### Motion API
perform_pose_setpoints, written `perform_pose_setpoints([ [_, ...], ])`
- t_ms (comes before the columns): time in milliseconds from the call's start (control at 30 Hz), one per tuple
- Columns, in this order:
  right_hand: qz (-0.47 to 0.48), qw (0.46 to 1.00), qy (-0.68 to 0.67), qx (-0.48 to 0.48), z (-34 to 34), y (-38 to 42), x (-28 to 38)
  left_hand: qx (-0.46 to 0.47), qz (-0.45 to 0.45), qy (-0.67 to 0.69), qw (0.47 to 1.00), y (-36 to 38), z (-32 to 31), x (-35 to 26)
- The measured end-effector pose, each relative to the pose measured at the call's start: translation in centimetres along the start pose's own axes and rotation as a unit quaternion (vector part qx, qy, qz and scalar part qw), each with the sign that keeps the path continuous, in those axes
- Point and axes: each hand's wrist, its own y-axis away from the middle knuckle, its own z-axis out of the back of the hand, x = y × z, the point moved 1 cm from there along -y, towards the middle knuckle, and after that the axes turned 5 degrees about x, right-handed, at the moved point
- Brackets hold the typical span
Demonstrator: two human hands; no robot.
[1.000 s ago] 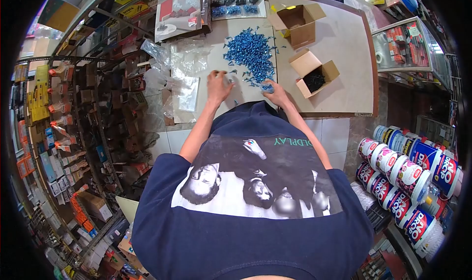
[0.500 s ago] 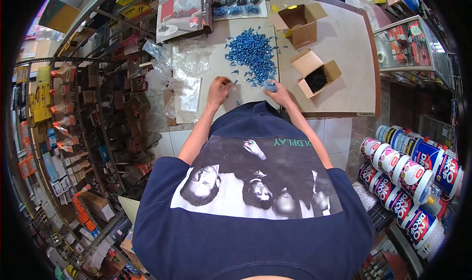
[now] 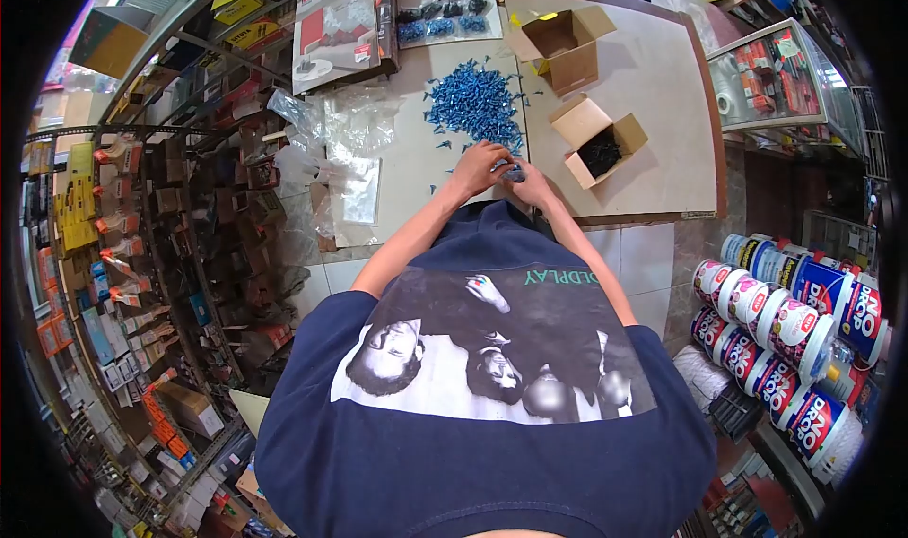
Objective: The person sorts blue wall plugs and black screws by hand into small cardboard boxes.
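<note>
A heap of small blue screw-like pieces (image 3: 473,101) lies on the table in front of me, with a few strays to its left. Close to the heap's near edge, my right hand (image 3: 534,186) is closed on a small clear plastic bag (image 3: 514,173) with blue showing inside. My left hand (image 3: 480,167) is at the mouth of this bag, its fingers bent and pinched together. Whatever lies between those fingertips is hidden.
An open carton holding black pieces (image 3: 599,154) and another open carton (image 3: 565,48) stand on the right. Filled packets (image 3: 446,18) lie at the back beside a large printed box (image 3: 342,27). Clear plastic bags (image 3: 355,127) and a white stack (image 3: 361,190) are on the left.
My left hand has moved right from the stray pieces, where a blue piece was at its fingertips, to the bag in my right hand. The right hand has stayed nearly in place.
</note>
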Motion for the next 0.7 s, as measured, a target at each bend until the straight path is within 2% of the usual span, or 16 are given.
perform_pose_setpoints([
  [67, -0.029, 0.999, 0.020, -0.010, 0.4, 0.8, 1.6, -0.014, -0.014, 0.026, 0.999, 0.4, 0.4, -0.2],
  [200, -0.025, 1.000, -0.002, 0.016, 0.5, 0.5, 1.4, -0.033, -0.006, 0.043, 0.999, 1.4, 1.1, 0.1],
  [267, -0.003, 1.000, 0.005, 0.007, 0.4, 0.5, 1.1, -0.140, 0.083, -0.025, 0.986, 2.1, 1.8, 0.5],
  [300, -0.002, 1.000, 0.005, 0.006, 0.4, 0.4, 0.9, -0.156, 0.138, -0.036, 0.977, 2.8, 1.4, 1.9],
  [333, 0.004, 1.000, 0.001, -0.002, 0.2, 0.3, 0.6, -0.156, 0.137, -0.036, 0.977, 3.5, 1.2, 2.7],
  [400, 0.013, 1.000, -0.003, -0.009, -0.1, 0.0, -0.1, -0.184, 0.220, -0.147, 0.947, 5.3, 1.0, 4.1],
  [600, -0.006, 1.000, -0.016, 0.009, -0.1, -0.4, -0.8, -0.145, 0.191, -0.082, 0.967, 8.6, 1.6, 6.7],
  [700, 0.001, 1.000, -0.023, 0.008, 0.0, -0.1, -0.3, -0.133, 0.209, -0.067, 0.966, 9.1, 1.5, 7.2],
])
